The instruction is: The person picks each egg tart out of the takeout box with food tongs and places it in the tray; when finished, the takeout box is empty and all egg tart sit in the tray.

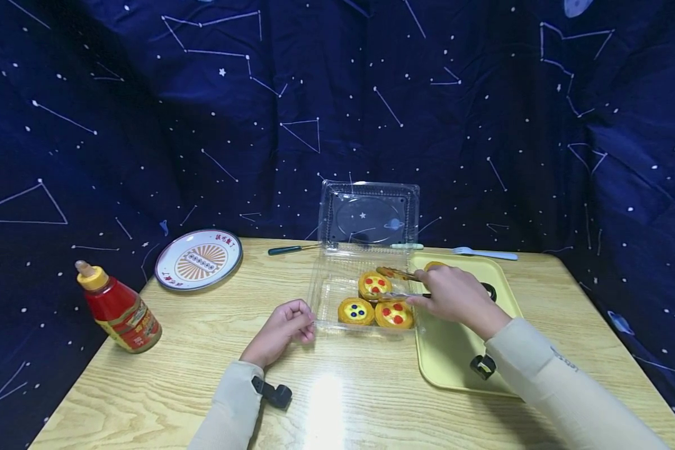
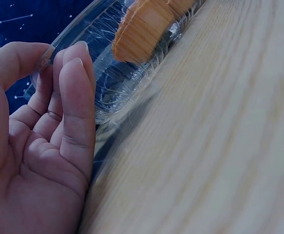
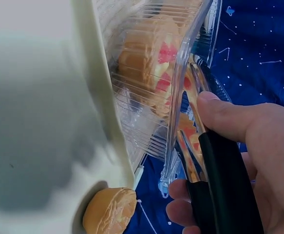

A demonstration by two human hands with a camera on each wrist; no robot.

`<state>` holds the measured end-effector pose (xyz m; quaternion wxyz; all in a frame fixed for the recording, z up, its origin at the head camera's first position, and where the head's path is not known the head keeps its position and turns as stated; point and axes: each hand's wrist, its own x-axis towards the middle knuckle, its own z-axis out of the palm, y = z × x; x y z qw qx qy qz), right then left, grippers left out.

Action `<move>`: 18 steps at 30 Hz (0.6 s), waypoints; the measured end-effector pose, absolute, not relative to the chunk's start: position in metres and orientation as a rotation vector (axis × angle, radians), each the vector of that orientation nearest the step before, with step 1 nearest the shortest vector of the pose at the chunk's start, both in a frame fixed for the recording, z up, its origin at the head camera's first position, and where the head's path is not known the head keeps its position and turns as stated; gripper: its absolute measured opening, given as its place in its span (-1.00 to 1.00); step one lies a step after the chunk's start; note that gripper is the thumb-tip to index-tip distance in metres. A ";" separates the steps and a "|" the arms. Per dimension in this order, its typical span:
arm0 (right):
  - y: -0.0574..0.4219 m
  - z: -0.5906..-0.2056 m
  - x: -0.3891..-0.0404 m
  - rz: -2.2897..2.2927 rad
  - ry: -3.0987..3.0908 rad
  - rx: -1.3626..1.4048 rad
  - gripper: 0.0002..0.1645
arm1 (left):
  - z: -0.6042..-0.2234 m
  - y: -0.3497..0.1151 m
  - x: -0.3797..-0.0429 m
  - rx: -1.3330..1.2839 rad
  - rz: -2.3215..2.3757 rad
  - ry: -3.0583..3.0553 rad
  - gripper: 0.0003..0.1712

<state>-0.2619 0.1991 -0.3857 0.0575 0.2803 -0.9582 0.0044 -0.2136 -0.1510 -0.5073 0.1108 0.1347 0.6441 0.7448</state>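
My left hand (image 1: 284, 328) pinches the front left rim of a clear plastic box (image 1: 337, 275) between thumb and fingers. Its hinged lid (image 1: 368, 215) stands open at the back. Inside lie a blue-dotted tart (image 1: 355, 311) and two red-dotted tarts, one at the front right (image 1: 394, 314) and one behind (image 1: 374, 284). My right hand (image 1: 461, 297) grips black-handled metal tongs (image 3: 229, 180) over the box's right side. The tong arms are spread, their tips near the rear red-dotted tart. In the right wrist view, the box wall partly covers the tarts.
A yellow tray (image 1: 455, 369) sits under my right forearm, with another tart (image 3: 110, 209) at its far end. Behind are a blue fork (image 1: 484, 253) and a dark-handled utensil (image 1: 287, 249). A plate (image 1: 199, 259) and a red sauce bottle (image 1: 124, 312) stand at the left.
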 end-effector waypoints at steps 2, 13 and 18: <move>0.199 -0.386 -0.262 0.020 -2.910 0.848 -0.31 | -0.507 -0.151 -0.214 0.392 2.186 1.892 -0.87; 0.195 -0.391 -0.263 0.043 -2.952 0.821 -0.25 | -0.506 -0.150 -0.214 0.385 2.192 1.884 -0.89; 0.194 -0.398 -0.265 0.059 -2.935 0.808 -0.32 | -0.506 -0.150 -0.213 0.372 2.191 1.888 -0.89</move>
